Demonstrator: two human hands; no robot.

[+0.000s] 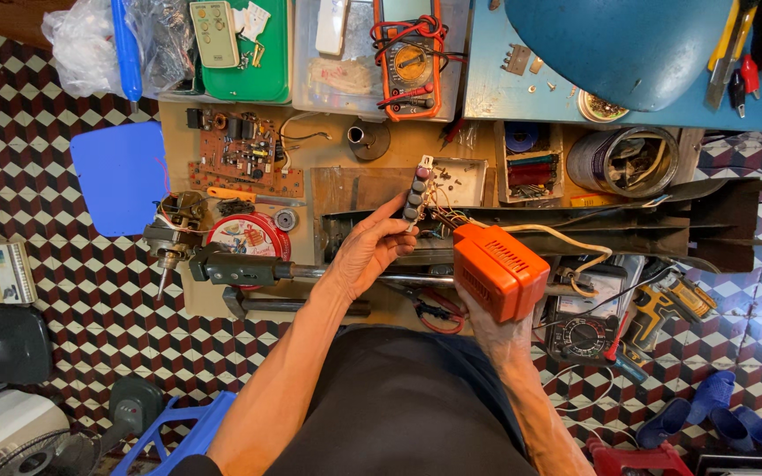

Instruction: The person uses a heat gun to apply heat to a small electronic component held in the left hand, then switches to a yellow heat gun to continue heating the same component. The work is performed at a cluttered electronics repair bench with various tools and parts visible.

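Note:
My left hand (365,251) pinches a narrow white switch strip (416,192) with several round grey push buttons, holding it upright over the wooden bench. Thin coloured wires run from the strip down into an orange plastic housing (497,269). My right hand (493,328) grips that orange housing from below; most of the hand is hidden behind it. A cream cable (566,242) loops out of the housing to the right.
A low wooden bench (328,145) carries a brown circuit board (246,154), a round red tin (249,236), a fan motor (174,236), an orange multimeter (409,57) and a can of parts (635,160). A black meter (586,337) and a cordless drill (668,304) lie right.

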